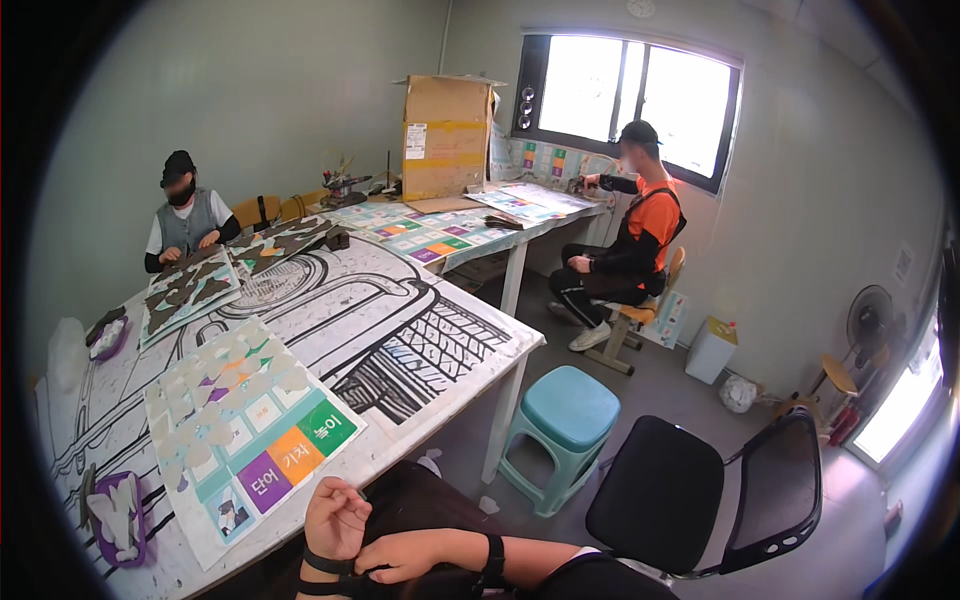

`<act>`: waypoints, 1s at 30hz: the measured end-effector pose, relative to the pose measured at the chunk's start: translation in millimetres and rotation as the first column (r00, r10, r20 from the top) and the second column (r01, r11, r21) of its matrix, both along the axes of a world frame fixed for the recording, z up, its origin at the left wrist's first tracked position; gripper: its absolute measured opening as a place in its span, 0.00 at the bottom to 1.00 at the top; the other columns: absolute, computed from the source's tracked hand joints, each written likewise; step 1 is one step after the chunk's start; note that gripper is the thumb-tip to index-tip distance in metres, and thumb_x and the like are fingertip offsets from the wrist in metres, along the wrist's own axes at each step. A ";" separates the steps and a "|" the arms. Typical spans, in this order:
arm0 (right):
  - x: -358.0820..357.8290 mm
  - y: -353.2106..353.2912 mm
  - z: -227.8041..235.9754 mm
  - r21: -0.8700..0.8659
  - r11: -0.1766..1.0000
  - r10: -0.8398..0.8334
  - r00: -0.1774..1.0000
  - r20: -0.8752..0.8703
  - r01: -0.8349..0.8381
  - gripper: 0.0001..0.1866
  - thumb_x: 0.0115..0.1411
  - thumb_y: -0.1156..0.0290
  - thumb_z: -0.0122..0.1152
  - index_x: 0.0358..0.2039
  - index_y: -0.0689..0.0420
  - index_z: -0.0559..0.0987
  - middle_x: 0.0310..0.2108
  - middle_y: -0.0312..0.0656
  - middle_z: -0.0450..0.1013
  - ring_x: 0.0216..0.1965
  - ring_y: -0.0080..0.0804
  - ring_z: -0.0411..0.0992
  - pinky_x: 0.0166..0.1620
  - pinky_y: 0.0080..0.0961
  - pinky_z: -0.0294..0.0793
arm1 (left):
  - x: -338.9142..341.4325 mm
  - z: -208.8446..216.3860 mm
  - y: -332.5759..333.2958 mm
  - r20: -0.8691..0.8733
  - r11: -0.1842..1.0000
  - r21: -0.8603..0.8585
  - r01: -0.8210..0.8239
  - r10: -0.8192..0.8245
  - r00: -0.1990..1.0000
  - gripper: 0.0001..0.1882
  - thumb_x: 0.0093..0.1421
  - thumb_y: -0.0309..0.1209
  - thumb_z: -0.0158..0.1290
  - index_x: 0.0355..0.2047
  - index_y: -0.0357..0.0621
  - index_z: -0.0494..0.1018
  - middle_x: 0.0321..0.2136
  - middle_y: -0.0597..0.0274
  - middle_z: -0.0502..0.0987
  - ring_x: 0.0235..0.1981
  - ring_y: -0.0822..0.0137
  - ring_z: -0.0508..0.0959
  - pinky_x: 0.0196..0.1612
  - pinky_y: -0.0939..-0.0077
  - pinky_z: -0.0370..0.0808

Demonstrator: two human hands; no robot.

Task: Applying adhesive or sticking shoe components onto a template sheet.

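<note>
My left hand (pixel 337 516) is raised just off the front edge of the table, its fingers curled in and nothing visible in them. A black wrist strap (pixel 330 565) goes around that wrist. Bent across from the right, my right hand (pixel 397 556) has its fingers closed at this strap. Another black band sits on my right wrist. Closest to my hands on the table is a printed sheet (pixel 222 500) with purple, orange and green blocks; irregular grey pieces cover much of its far part.
Purple baskets (pixel 140 553) with pale pieces stand at the table's left. Across the table a person (pixel 190 225) handles dark pieces on boards (pixel 190 300). Another person in orange (pixel 655 235) sits at the far bench. A teal stool (pixel 570 410) and a black chair (pixel 660 490) stand at right.
</note>
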State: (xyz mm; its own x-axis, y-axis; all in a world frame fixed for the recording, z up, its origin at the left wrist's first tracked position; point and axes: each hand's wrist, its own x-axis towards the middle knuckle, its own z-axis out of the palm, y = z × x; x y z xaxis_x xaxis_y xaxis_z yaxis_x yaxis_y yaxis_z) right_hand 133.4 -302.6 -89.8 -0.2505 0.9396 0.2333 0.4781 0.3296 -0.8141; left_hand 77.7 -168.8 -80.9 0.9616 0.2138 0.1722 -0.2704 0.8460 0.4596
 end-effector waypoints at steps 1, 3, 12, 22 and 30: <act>0.6 0.9 -3.6 0.022 1.000 0.005 1.000 -0.025 -0.005 0.13 0.57 0.70 0.45 0.39 0.65 0.69 0.34 0.52 0.69 0.36 0.47 0.68 0.42 0.34 0.66 | -1.4 -4.5 0.6 0.000 1.000 -0.003 -0.001 0.001 1.000 0.09 0.55 0.20 0.42 0.36 0.35 0.67 0.29 0.52 0.75 0.30 0.59 0.78 0.38 0.65 0.77; 2.1 -0.6 -9.8 -0.001 1.000 0.002 1.000 -0.029 -0.002 0.12 0.57 0.70 0.45 0.38 0.65 0.70 0.33 0.52 0.69 0.36 0.46 0.68 0.41 0.33 0.66 | -3.6 -13.1 0.6 0.000 0.996 -0.057 0.073 -0.073 0.997 0.09 0.55 0.21 0.41 0.36 0.36 0.67 0.30 0.52 0.75 0.30 0.59 0.78 0.38 0.64 0.77; -7.3 -8.7 -10.3 -0.131 0.991 -0.020 0.999 -0.032 0.015 0.12 0.57 0.72 0.45 0.38 0.64 0.70 0.32 0.49 0.70 0.34 0.40 0.69 0.40 0.29 0.67 | -12.6 -64.5 -10.4 -0.313 0.743 0.651 0.156 0.075 0.947 0.08 0.59 0.21 0.40 0.36 0.34 0.68 0.29 0.54 0.75 0.30 0.66 0.77 0.38 0.76 0.75; 8.6 1.0 -82.7 -0.228 0.974 -0.074 0.948 -0.310 0.001 0.15 0.56 0.75 0.42 0.44 0.63 0.69 0.38 0.44 0.69 0.41 0.31 0.68 0.46 0.25 0.65 | 9.6 -125.6 11.0 -0.028 -0.709 0.705 0.015 -0.006 1.000 0.10 0.52 0.34 0.46 0.33 0.48 0.72 0.31 0.57 0.75 0.34 0.55 0.76 0.34 0.64 0.73; 4.7 -7.9 -85.3 -0.360 0.874 -0.288 0.247 -0.925 -0.325 0.14 0.59 0.69 0.45 0.45 0.57 0.71 0.42 0.39 0.68 0.45 0.26 0.65 0.50 0.23 0.61 | 7.6 -91.8 -20.3 -0.186 -0.804 0.573 0.159 0.062 0.981 0.11 0.54 0.33 0.44 0.39 0.49 0.68 0.37 0.57 0.72 0.40 0.58 0.74 0.43 0.67 0.69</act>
